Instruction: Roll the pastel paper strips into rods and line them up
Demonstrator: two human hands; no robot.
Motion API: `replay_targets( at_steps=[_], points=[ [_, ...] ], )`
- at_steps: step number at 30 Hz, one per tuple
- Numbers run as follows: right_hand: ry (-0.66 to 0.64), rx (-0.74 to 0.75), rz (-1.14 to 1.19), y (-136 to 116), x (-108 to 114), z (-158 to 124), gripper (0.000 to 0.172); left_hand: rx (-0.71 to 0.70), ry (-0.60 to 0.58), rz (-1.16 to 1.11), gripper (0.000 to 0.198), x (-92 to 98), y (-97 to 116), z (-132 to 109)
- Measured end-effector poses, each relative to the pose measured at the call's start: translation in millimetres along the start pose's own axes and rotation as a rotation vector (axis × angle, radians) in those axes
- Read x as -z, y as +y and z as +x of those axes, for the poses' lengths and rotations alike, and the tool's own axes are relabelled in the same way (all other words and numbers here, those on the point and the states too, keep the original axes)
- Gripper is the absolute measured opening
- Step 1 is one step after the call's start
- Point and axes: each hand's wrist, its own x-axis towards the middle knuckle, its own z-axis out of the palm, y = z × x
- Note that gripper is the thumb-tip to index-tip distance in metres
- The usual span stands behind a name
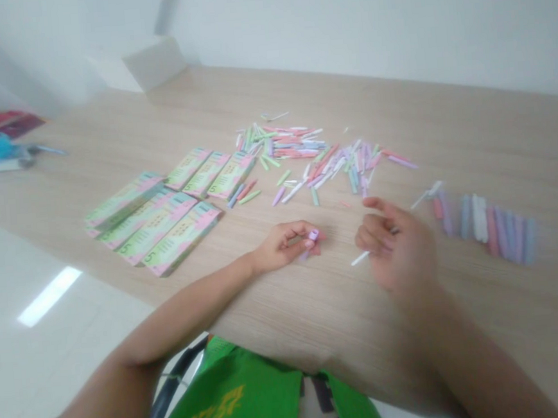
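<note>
The left hand point(282, 247) is curled, its grip pinching a short lilac piece point(312, 235) at the fingertips. The right hand point(395, 245) is blurred, fingers half-curled; a thin white stick point(360, 258) slants out of its grip toward the left hand, though how firmly it is held I cannot tell. On the table point(471, 136), a row of pastel sticks point(493, 227) lies to the right, printed pink-and-green packets point(154, 219) to the left, and a loose heap of pastel pieces point(308, 158) beyond

pink-green packet point(157, 226) — large printed "5" | green apron point(227, 406) — yellow lettering, too blurred to read
</note>
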Motion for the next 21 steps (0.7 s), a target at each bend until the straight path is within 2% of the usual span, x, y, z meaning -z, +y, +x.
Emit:
replay_targets(
  at_steps=[3, 6, 14, 16, 18, 21],
  points=[
    [-0.006, 0.037, 0.117, -11.6, 3.1, -5.3, 0.005, 0.102, -0.044, -0.075, 0.038, -7.7, -8.8, 1.0],
    [-0.014, 0.037, 0.196, -5.6, 6.6, -5.5, 0.006, 0.154, -0.144, -0.139, 0.040, -17.0, -15.2, 3.2],
    [-0.053, -0.083, 0.251, 26.6, 2.6, -5.9, 0.013, 0.114, -0.398, -0.049, 0.044, -24.3, -7.6, 1.1],
    [-0.058, -0.013, 0.224, 34.1, 0.1, -10.4, 0.014, 0.125, -0.400, -0.056, 0.045, -24.1, -8.3, -0.2],
    [-0.025, 0.145, 0.170, 41.4, -2.7, -15.7, 0.014, 0.133, -0.374, -0.090, 0.044, -25.5, -9.7, -0.5],
    [0.035, 0.334, -0.098, 51.9, -5.0, -21.5, 0.003, 0.102, -0.290, -0.137, 0.043, -30.9, -10.0, 0.2]
  ],
)
